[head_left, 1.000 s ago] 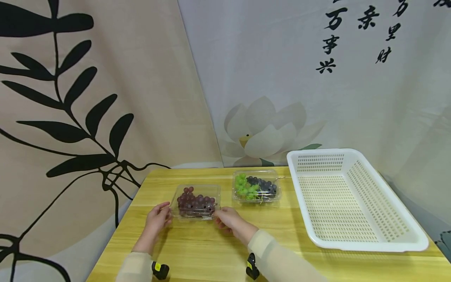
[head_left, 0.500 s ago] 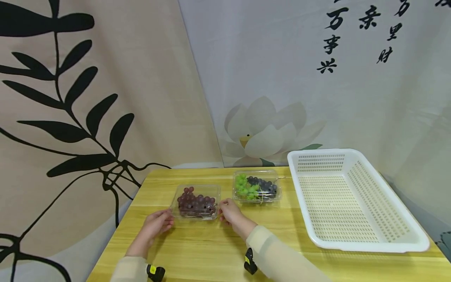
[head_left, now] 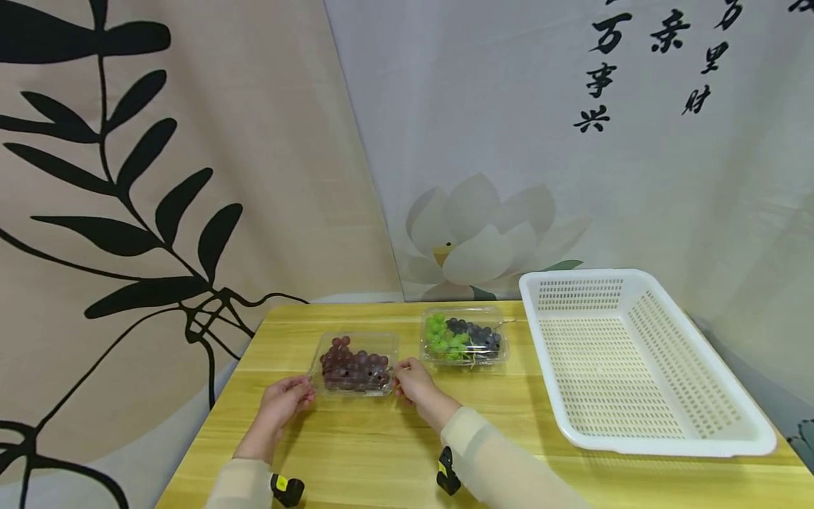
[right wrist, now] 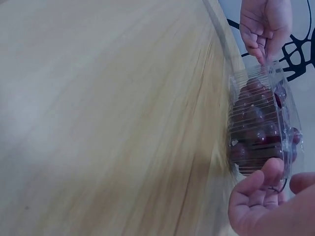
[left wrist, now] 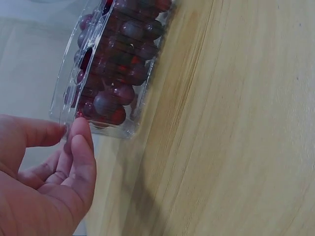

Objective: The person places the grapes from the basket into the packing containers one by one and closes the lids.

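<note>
A clear plastic clamshell box (head_left: 375, 342) stands on the table, with dark red grapes (head_left: 352, 369) inside and its lid lying over them. At the front left corner, my left hand (head_left: 278, 408) pinches the box's rim between thumb and fingers, which the left wrist view shows closely. My right hand (head_left: 421, 391) is at the right side near the front corner. In the right wrist view, its thumb and curled fingers (right wrist: 272, 169) pinch the rim there. Part of that grip is hidden behind the hand.
Behind and to the right stands a second clear box (head_left: 467, 311) holding green grapes (head_left: 441, 339) and black grapes (head_left: 480, 336). A large white slotted plastic basket (head_left: 668, 444) occupies the right of the wooden table (head_left: 356, 459). A printed cloth (head_left: 286, 141) hangs behind.
My left hand has slid down the box's left side to its front corner. My right hand has moved from the front right corner slightly up the right side. The box has stayed put.
</note>
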Available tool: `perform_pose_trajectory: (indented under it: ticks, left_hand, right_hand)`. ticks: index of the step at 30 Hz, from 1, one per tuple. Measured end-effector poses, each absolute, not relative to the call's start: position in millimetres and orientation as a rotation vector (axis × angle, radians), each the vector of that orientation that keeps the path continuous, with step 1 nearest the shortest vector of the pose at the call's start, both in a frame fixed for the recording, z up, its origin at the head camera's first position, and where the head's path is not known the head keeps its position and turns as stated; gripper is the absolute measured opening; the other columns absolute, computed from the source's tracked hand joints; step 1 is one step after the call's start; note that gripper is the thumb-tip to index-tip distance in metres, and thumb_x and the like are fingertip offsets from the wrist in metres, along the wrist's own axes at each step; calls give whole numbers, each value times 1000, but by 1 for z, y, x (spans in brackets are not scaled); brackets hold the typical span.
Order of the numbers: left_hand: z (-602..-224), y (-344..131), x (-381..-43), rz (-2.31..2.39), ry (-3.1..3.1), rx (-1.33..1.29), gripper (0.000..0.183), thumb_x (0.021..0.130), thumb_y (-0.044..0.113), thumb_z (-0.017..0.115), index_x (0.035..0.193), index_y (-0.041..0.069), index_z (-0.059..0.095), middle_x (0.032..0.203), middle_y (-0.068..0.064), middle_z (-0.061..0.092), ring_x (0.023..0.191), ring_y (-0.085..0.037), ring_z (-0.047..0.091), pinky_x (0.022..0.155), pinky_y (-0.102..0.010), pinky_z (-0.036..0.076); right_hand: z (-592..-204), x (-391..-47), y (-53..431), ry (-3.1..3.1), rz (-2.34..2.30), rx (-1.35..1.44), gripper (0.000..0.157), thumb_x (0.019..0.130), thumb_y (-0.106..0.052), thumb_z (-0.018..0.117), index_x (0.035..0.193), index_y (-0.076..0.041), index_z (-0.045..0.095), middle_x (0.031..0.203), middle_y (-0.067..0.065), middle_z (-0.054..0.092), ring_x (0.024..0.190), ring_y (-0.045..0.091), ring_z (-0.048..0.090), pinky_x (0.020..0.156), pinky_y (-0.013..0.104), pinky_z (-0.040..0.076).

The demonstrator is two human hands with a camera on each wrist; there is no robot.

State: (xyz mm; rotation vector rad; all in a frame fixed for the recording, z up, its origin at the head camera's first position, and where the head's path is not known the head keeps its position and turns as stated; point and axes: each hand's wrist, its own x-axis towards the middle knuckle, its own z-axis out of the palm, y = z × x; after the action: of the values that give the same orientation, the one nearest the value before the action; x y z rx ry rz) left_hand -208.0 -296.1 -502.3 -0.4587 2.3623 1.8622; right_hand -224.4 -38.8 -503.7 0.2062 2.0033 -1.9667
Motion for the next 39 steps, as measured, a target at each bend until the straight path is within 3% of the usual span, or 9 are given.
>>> perform_pose_trajectory:
  ticks: [8, 14, 20, 23, 30, 39]
  left_hand:
    - [-505, -298, -206, 1890, 2288, -477, 42, 98, 13, 48, 132, -11, 45, 97, -11, 67, 81, -13, 65, 72, -24, 56]
    - [-503, -299, -205, 1933, 2286, -501, 44, 98, 14, 49, 135, -10, 43, 98, -11, 69, 78, -9, 66, 73, -24, 56]
    - [-501, -294, -210, 1958, 2299, -531, 43, 98, 13, 50, 136, -6, 44, 96, -8, 69, 76, -6, 64, 69, -21, 55]
    - [-501, -292, -213, 1940, 2330, -549, 42, 98, 14, 50, 135, -6, 46, 99, -9, 69, 77, -6, 64, 69, -21, 55]
    - [-502, -285, -225, 1989, 2338, -581, 41, 97, 9, 50, 134, -10, 46, 105, -18, 66, 77, -8, 65, 71, -22, 56]
    - [-504, -280, -242, 2036, 2346, -602, 39, 98, 6, 47, 131, -13, 46, 101, -21, 65, 70, -6, 62, 64, -17, 54]
  right_hand:
    - [-503, -218, -36, 2009, -1931, 188, 27, 96, -15, 49, 121, -5, 48, 77, 3, 59, 58, 14, 51, 49, 26, 35]
    - [-500, -212, -37, 2008, -1965, 157, 45, 93, -6, 53, 136, -2, 41, 88, 9, 58, 59, 15, 54, 50, 26, 39]
    - [-500, -213, -39, 2045, -1998, 156, 49, 95, -4, 50, 143, -3, 37, 91, 10, 55, 60, 16, 55, 47, 24, 34]
    - [-502, -217, -40, 2062, -2002, 150, 49, 96, -6, 48, 144, -4, 36, 89, 15, 59, 57, 15, 51, 46, 23, 33]
    - [-507, -232, -45, 2128, -1972, 148, 47, 100, -10, 43, 146, -3, 33, 81, 23, 65, 52, 12, 48, 50, 25, 43]
    - [-508, -241, -51, 2062, -1974, 179, 55, 99, -9, 42, 150, -6, 22, 78, 16, 62, 47, 10, 41, 40, 20, 31]
